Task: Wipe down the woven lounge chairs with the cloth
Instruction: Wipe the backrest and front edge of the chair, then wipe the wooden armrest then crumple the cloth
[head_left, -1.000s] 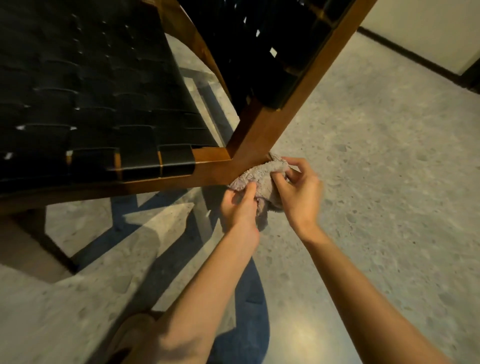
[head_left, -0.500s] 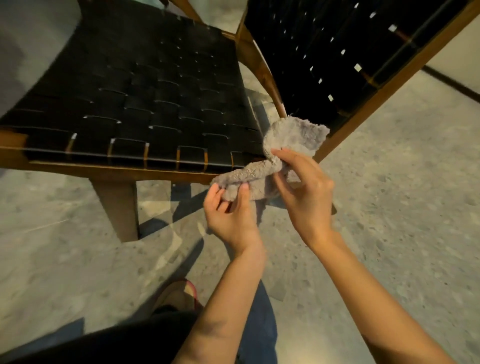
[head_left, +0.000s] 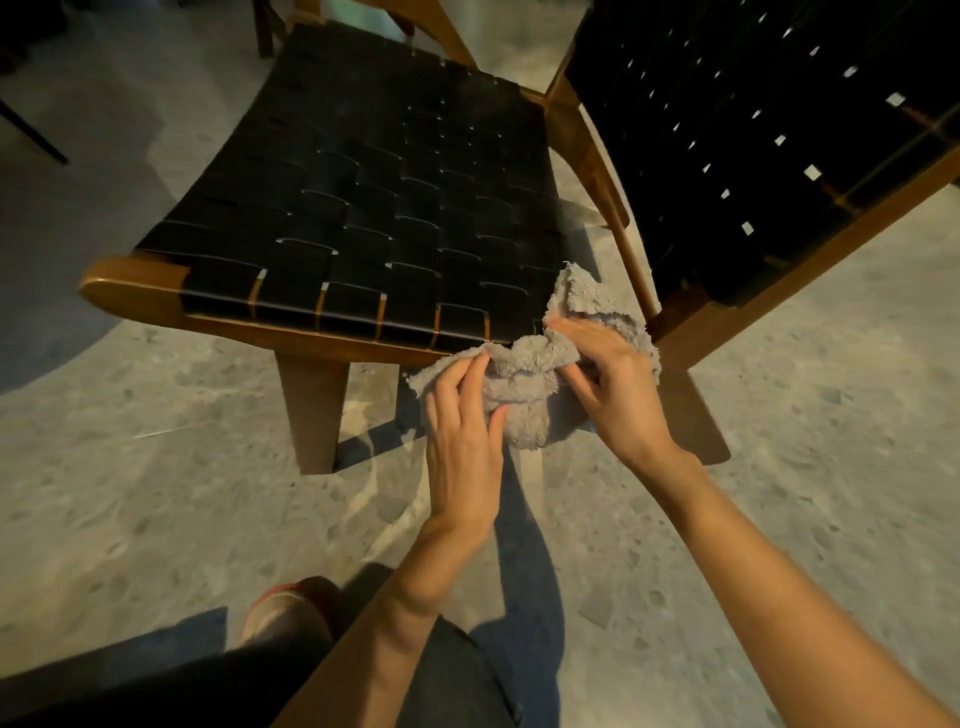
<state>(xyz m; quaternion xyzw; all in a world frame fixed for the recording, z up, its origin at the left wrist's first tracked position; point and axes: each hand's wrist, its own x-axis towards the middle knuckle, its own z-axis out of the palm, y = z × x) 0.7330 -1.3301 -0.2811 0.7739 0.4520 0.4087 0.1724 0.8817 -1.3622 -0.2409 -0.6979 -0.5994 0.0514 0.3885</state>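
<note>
A grey fluffy cloth (head_left: 524, 395) sits bunched just below the middle of the frame, gripped from both sides. The left hand (head_left: 465, 431) comes up from the bottom centre and pinches the cloth's left flap, its fingers (head_left: 470, 382) curled over the edge and its thumb pressed into the lower folds. The right hand (head_left: 618, 387) reaches in from the lower right and closes on the cloth's right part, palm over it, with a loose corner of fabric sticking up above the knuckles. The two hands are close together, parted only by the crumpled middle of the cloth.

The cloth is at the near right corner of a woven lounge chair (head_left: 363, 208), whose seat of black straps fills the upper centre of the frame inside a brown wooden frame (head_left: 135, 291). Whether the cloth touches the corner or hangs just in front of it cannot be told. One wooden leg (head_left: 311, 415) stands below the seat's front edge, left of the hands. A second panel of black woven strapping (head_left: 753, 145) (with small pale gaps between the straps) slants across the upper right, edged by a wooden rail (head_left: 810, 249) that runs down toward the right hand.

Below everything lies a mottled grey stone floor (head_left: 156, 493). At the bottom left, a foot in a reddish slipper (head_left: 280, 608) shows beside dark trousers (head_left: 156, 686).
</note>
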